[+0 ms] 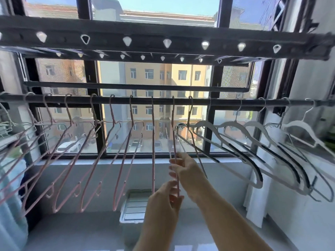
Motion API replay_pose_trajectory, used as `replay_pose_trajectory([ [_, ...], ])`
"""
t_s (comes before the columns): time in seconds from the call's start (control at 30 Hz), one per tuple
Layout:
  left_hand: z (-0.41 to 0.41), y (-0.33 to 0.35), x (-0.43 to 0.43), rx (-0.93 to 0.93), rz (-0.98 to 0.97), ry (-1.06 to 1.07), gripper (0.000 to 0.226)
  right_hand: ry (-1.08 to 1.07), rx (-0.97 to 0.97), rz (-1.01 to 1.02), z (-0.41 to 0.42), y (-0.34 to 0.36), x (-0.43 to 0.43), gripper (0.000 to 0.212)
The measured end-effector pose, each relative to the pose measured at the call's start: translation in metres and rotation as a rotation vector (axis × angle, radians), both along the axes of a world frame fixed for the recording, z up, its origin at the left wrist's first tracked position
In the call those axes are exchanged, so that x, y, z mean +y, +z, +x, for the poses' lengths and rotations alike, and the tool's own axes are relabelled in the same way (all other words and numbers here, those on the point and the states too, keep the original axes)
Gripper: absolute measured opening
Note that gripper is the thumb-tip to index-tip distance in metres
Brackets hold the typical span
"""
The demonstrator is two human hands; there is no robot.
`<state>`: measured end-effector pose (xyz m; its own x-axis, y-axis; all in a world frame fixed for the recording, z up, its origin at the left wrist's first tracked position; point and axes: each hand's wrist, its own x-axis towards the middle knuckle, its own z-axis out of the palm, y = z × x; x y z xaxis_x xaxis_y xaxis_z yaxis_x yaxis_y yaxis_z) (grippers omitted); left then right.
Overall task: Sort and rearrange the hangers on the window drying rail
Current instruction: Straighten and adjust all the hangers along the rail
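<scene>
Head view: just below centre, toward 6 o'clock, the left hand (163, 200) and the right hand (183, 169) each pinch one pink hanger (173, 124) hooked on the rail (226, 102). Dragging it toward 3 o'clock could tangle it with the white hangers (253, 142), and lifting carelessly might unhook and drop it.

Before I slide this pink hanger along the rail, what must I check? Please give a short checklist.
1. Grip of the left hand low on the pink hanger: ok.
2. Pinch of the right hand higher up: ok.
3. Its hook sits over the rail: ok.
4. Gap to the next pink hanger on the left: ok.
5. Free of the neighbour hanger on the right: cannot tell, its bar passes close by the right hand.
6. The white hangers grouped on the right: ok.
</scene>
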<state>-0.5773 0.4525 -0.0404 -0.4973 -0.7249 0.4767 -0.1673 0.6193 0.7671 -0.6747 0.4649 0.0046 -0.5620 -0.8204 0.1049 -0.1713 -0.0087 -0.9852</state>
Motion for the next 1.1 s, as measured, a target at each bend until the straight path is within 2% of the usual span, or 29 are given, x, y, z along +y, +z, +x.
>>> replay_pose_trajectory([
  [0.1,0.000,-0.004,-0.001,0.000,-0.025,0.017,0.029,0.021,-0.158,-0.089,0.004,-0.004,-0.002,0.045],
  [0.23,0.004,-0.003,-0.003,0.021,-0.056,0.020,0.026,0.018,-0.259,-0.152,0.009,-0.003,-0.004,0.046],
  [0.53,0.012,-0.003,-0.004,0.007,-0.131,0.037,0.024,0.017,-0.276,-0.184,0.017,-0.004,-0.007,0.052],
  [0.77,0.015,-0.006,-0.004,0.002,-0.103,0.061,0.029,0.042,-0.259,-0.168,0.021,-0.002,-0.007,0.053],
  [0.83,0.017,-0.006,-0.004,-0.025,-0.100,0.073,0.030,0.068,-0.177,-0.112,0.022,0.001,-0.002,0.051],
  [0.87,0.018,-0.005,-0.003,-0.031,-0.100,0.073,0.031,0.074,-0.068,-0.053,0.023,0.004,0.002,0.049],
  [0.97,0.024,-0.001,0.002,-0.021,-0.148,0.075,0.042,-0.009,0.402,0.072,0.014,0.010,0.018,0.050],
  [1.03,0.026,0.002,0.008,0.038,-0.224,0.111,0.050,-0.123,0.560,-0.022,0.002,0.016,0.034,0.046],
  [1.1,0.023,0.004,0.016,0.101,-0.269,0.090,0.047,-0.217,0.586,-0.105,-0.014,0.022,0.049,0.037],
])
